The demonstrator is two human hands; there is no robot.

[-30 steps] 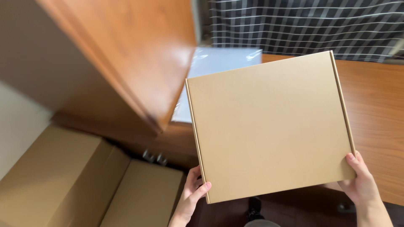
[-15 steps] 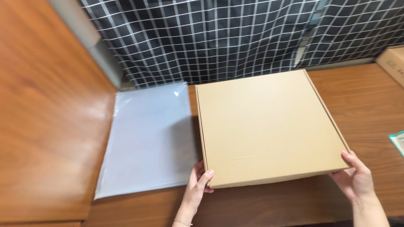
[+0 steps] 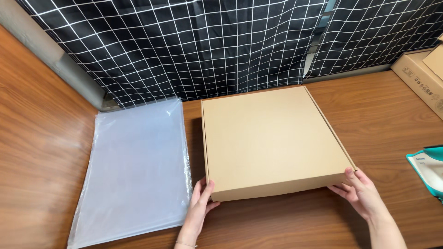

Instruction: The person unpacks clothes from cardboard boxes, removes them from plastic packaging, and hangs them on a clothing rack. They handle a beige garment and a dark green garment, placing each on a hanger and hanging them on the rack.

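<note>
A flat square brown cardboard box lies closed on the wooden table. My left hand rests against its near left corner, fingers up along the front edge. At the near right corner my right hand touches the box, thumb on the top edge. Both hands hold the box by its front corners. A stack of clear plastic bags lies flat just left of the box.
A black curtain with a white grid hangs behind the table. Another cardboard box sits at the far right edge. A teal and white packet pokes in at the right. A wooden panel stands on the left.
The box came down from in front of me onto the table beside the plastic bags. My hands stayed at its front corners, and the view shifted up toward the curtain.
</note>
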